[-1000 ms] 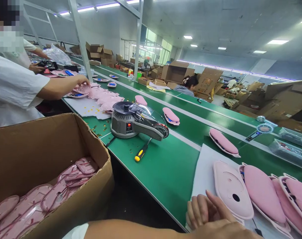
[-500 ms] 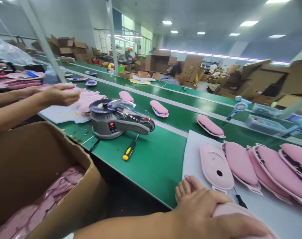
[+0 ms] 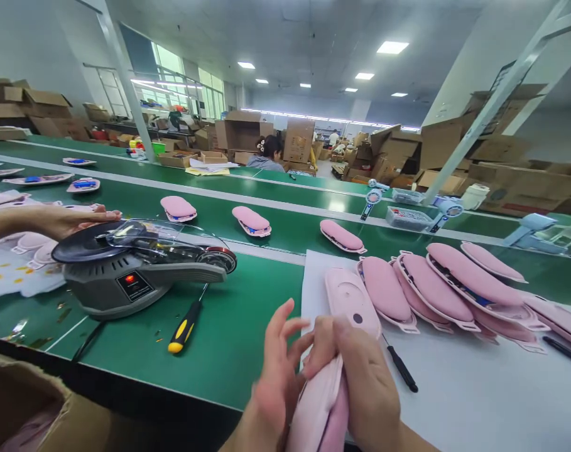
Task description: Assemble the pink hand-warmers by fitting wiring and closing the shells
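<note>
A pink oval case (image 3: 319, 402) is upright on its edge at the bottom centre, between my two hands. My right hand (image 3: 367, 383) grips it, thumb and fingers pressed round its upper end. My left hand (image 3: 278, 370) lies along its left side with fingers spread, partly blurred. Just behind, a flat pink shell with a round dark hole (image 3: 348, 295) rests on the white sheet (image 3: 455, 389). More pink cases (image 3: 436, 285) overlap to the right of it. A black screwdriver (image 3: 401, 365) lies beside the shell.
A grey tape dispenser (image 3: 120, 282) stands at the left, with a yellow-black screwdriver (image 3: 185, 326) near it. Another person's hand (image 3: 73, 220) reaches in behind the dispenser. A cardboard box (image 3: 44, 408) is at the lower left. Pink cases (image 3: 251, 221) lie along the green table (image 3: 266, 282).
The view has swung right. The held pink case has come up between my hands, standing on edge. My left hand's fingers have spread. The other person's hand has moved lower, beside the dispenser's disc.
</note>
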`<state>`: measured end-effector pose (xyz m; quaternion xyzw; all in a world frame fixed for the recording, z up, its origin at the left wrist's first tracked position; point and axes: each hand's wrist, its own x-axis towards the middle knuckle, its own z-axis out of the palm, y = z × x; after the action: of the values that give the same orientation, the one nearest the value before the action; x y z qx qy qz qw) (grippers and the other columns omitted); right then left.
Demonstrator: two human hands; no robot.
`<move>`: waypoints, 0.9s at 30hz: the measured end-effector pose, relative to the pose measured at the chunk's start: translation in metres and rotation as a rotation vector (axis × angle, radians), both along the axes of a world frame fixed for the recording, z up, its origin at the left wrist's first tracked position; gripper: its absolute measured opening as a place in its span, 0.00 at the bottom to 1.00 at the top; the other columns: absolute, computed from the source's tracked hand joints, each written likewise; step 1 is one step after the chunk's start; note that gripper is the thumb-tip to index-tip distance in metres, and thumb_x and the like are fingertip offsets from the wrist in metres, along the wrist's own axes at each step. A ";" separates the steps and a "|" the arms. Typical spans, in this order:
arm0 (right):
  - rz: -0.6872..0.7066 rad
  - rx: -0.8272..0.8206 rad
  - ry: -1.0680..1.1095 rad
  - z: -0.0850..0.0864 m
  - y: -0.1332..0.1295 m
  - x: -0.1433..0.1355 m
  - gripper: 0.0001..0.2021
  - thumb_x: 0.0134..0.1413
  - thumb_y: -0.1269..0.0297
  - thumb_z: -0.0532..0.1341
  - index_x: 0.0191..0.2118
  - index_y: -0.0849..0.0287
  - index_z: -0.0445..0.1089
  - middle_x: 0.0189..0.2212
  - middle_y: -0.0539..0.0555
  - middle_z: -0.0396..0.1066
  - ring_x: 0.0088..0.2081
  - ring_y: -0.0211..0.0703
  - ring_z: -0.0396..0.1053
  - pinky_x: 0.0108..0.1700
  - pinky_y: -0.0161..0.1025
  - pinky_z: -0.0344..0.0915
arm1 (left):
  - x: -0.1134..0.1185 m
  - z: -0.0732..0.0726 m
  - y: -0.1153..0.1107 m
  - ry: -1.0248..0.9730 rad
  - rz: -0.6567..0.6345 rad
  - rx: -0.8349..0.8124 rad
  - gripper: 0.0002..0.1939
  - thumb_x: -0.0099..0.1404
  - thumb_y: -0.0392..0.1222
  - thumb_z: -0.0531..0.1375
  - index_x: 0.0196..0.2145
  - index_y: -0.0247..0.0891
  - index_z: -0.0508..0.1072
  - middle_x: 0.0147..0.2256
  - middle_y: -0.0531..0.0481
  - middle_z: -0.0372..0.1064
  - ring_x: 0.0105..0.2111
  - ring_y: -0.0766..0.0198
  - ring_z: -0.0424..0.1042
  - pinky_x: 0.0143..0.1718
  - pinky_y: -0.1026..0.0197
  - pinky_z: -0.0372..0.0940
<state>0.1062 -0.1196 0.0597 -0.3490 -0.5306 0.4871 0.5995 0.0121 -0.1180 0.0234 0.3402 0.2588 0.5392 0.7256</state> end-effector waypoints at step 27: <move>-0.431 0.302 -0.805 -0.053 -0.003 0.065 0.17 0.55 0.57 0.63 0.51 0.49 0.68 0.46 0.52 0.70 0.49 0.49 0.65 0.51 0.44 0.57 | -0.065 0.014 0.017 1.063 -0.226 0.576 0.22 0.65 0.48 0.56 0.57 0.54 0.67 0.55 0.53 0.70 0.52 0.53 0.70 0.48 0.60 0.65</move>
<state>0.1710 -0.1221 0.0067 -0.5208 -0.7011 0.0954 0.4776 -0.0530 -0.1014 0.0374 0.7703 0.3916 0.2638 0.4286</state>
